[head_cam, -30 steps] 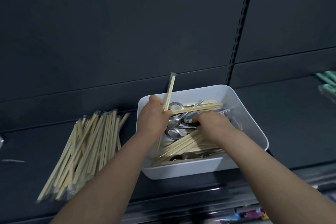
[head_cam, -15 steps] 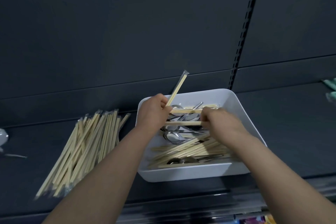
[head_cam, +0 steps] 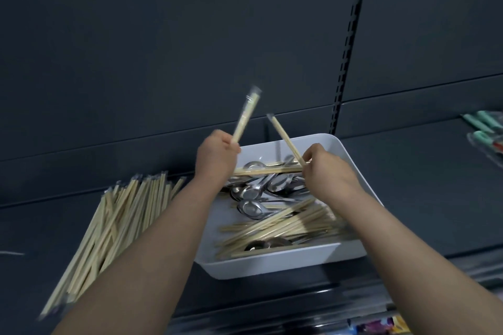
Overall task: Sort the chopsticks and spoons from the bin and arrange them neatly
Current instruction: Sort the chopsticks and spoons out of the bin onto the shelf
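At the front edge of a dark shelf (head_cam: 408, 198), two bare forearms are reaching forward over a white plastic bin (head_cam: 272, 264) that is sitting right of centre. In the near half of the bin, loose chopsticks (head_cam: 285, 226) in clear wrappers are lying crisscrossed, with a spoon bowl showing beneath them. Just beyond, steel spoons (head_cam: 255, 193) are lying tangled in the middle, and a few more chopsticks are lying across the far end.

Above that far end, the left hand (head_cam: 217, 156) is gripping a wrapped pair of chopsticks (head_cam: 246, 117) in a closed fist, with the blurred top pointing up and slightly right. The right hand (head_cam: 329, 174) is pinching a second wrapped pair (head_cam: 285, 141) by its lower end between thumb and fingertips, so it is leaning up and left. The two tops are drawing close without touching. The right hand appears to be picking pairs out and offering them across, so that the left can gather a bundle.

Left of the bin, a pile of sorted chopsticks (head_cam: 117, 215) is lying fanned but roughly parallel on the shelf, likely the destination for the held pairs. No separate spoon pile is showing. Farthest off, a dark back panel (head_cam: 190, 49) is rising behind everything, a slotted upright (head_cam: 351, 35) is dividing it, and green-handled items (head_cam: 481, 122) are lying at the far right.
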A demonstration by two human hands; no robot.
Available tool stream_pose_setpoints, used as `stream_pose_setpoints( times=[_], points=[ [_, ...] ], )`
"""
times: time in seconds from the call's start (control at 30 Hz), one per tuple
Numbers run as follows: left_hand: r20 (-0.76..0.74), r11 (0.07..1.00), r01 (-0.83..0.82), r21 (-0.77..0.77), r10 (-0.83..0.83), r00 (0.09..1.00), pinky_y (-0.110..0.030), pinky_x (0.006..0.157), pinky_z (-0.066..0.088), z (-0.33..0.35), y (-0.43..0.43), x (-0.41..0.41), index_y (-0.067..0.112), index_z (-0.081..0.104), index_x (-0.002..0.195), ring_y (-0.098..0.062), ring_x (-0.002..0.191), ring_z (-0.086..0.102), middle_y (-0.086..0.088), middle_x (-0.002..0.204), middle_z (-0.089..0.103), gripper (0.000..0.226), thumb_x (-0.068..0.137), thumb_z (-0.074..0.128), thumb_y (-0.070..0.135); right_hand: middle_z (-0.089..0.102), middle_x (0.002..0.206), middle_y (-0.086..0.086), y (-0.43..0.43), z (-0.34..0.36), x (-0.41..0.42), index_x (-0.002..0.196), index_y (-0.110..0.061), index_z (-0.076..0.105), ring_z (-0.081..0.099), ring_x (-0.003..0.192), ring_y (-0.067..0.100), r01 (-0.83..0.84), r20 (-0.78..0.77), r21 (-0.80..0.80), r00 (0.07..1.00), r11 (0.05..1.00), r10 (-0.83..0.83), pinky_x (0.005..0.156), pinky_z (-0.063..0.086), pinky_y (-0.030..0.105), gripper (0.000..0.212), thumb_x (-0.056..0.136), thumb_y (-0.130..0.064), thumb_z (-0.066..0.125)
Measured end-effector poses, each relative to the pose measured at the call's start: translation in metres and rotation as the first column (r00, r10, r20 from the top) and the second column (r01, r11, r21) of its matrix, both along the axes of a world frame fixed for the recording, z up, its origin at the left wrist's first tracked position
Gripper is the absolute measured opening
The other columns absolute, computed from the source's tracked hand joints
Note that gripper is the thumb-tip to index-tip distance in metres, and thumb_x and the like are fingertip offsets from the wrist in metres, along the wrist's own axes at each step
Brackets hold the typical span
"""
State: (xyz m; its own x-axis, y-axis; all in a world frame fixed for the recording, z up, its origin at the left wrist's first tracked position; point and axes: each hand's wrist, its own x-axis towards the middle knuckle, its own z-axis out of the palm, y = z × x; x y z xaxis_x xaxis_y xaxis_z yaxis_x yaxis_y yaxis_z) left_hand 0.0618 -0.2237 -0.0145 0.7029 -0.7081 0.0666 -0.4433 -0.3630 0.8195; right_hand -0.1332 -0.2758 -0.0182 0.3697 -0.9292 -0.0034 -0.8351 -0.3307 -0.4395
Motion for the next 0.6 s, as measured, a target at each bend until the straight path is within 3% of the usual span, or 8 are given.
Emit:
stream_pose_setpoints(
  times=[0.07,0.13,0.3,0.37,0.43,0.6],
  points=[
    [0.130,0.967,0.149,0.209,-0.178,0.975,-0.031,0.076,0.053,-0.008,0.004,-0.012,0.022,0.063,0.078,-0.019,0.082,0.066,0.005,0.081,0.069,0.005,0.083,0.066,0.021,0.068,0.102,0.003,0.001,-0.004,0.003,0.117,-0.020,0.045,0.056,0.085,0.029,-0.009,0.037,0.044,0.999,0.999,0.008,0.066,0.040,0.032,0.029,0.090,-0.010,0.048],
    [0.215,0.933,0.230,0.277,-0.294,0.931,-0.032,0.076,0.051,-0.016,0.003,-0.025,0.023,0.066,0.085,-0.020,0.089,0.063,0.004,0.087,0.069,0.003,0.085,0.063,0.022,0.068,0.101,0.005,0.003,-0.008,0.002,0.127,-0.019,0.043,0.059,0.090,0.030,-0.015,0.065,0.059,0.998,0.998,0.011,0.067,0.041,0.034,0.039,0.090,-0.010,0.048],
    [0.490,0.873,0.129,0.471,-0.380,0.785,-0.034,0.071,0.042,-0.025,-0.010,-0.033,0.018,0.060,0.106,-0.028,0.102,0.056,-0.007,0.102,0.065,0.020,0.089,0.052,0.012,0.069,0.105,0.008,0.009,-0.013,-0.010,0.137,-0.016,0.038,0.059,0.104,0.032,0.008,0.102,0.068,0.995,0.998,-0.015,0.077,0.048,0.039,0.046,0.092,-0.015,0.049],
    [0.501,0.803,0.089,0.589,-0.449,0.740,-0.033,0.069,0.042,-0.027,-0.011,-0.034,0.017,0.059,0.104,-0.029,0.102,0.057,-0.007,0.103,0.065,0.022,0.085,0.054,0.006,0.068,0.111,0.009,0.010,-0.012,-0.015,0.138,-0.015,0.039,0.058,0.109,0.032,0.015,0.120,0.077,0.992,0.997,-0.024,0.083,0.048,0.039,0.047,0.093,-0.017,0.051],
    [0.468,0.776,0.091,0.624,-0.464,0.752,-0.031,0.069,0.043,-0.029,-0.011,-0.033,0.015,0.063,0.095,-0.028,0.100,0.059,-0.006,0.100,0.067,0.014,0.083,0.058,0.009,0.068,0.110,0.008,0.012,-0.010,-0.018,0.139,-0.016,0.040,0.059,0.108,0.032,0.032,0.152,0.064,0.987,0.997,-0.041,0.084,0.049,0.039,0.047,0.094,-0.018,0.052],
    [0.309,0.873,0.182,0.453,-0.345,0.886,-0.034,0.075,0.049,0.005,0.006,-0.025,0.016,0.069,0.094,-0.028,0.092,0.063,-0.005,0.094,0.069,0.016,0.089,0.058,0.027,0.061,0.085,-0.008,0.026,0.010,0.001,0.133,-0.020,0.047,0.062,0.088,0.021,0.011,0.368,-0.056,0.930,0.998,0.010,0.070,0.046,0.031,0.038,0.095,-0.017,0.052]
  ],
)
